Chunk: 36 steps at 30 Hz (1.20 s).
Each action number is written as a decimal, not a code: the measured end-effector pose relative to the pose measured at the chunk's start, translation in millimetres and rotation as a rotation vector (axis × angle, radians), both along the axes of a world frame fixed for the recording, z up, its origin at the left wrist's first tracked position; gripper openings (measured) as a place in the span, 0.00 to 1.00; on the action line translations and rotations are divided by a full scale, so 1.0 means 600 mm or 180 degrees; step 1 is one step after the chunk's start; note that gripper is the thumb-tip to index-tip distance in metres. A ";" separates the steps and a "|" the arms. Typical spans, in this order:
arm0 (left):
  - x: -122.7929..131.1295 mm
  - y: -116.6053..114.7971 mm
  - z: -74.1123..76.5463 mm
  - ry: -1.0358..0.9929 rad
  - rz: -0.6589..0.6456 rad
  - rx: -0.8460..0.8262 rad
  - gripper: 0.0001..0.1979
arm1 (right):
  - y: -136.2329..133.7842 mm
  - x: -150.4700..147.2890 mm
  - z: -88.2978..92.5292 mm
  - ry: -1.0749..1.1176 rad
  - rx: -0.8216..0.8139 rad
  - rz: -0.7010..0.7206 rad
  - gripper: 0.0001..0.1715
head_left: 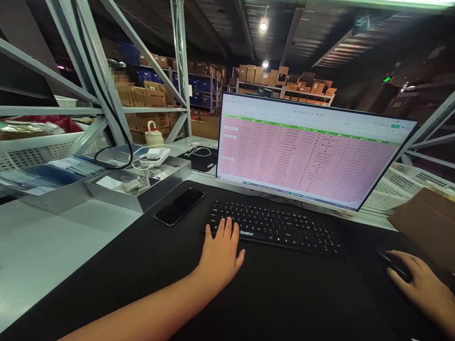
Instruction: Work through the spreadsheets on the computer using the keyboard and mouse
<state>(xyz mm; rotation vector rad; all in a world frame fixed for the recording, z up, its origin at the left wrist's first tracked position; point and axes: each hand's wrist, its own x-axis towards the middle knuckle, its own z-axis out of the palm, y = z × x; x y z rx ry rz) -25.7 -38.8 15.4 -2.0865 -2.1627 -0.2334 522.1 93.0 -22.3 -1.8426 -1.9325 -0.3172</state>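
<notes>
A person's left hand [220, 255] is reaching over the lower-left keys of a black keyboard [277, 225], fingers slightly spread and fairly straight, gripping nothing; whether any key is being pressed, I cannot tell. White lettering beside the fingertips is reading "Bosston". The right hand [419, 282] is curving over a black mouse [400, 267], thumb along its side. Keyboard and mouse are sitting on a black desk mat [284, 293], the mouse farther right. Behind the keyboard, a monitor [305, 156] is showing a spreadsheet with a green header and pink rows, its text too small to read. A dark-screened phone [179, 206] is lying left of the keyboard.
</notes>
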 end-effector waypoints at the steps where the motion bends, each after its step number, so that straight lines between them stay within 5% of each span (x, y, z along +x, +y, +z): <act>1: 0.000 0.000 0.001 0.0003 0.0000 -0.0011 0.33 | -0.002 -0.003 0.003 0.0061 -0.0109 -0.0018 0.33; 36: -0.004 0.007 0.000 0.0588 -0.0043 0.0049 0.32 | -0.032 -0.059 0.042 -0.0003 -0.0418 -0.0553 0.26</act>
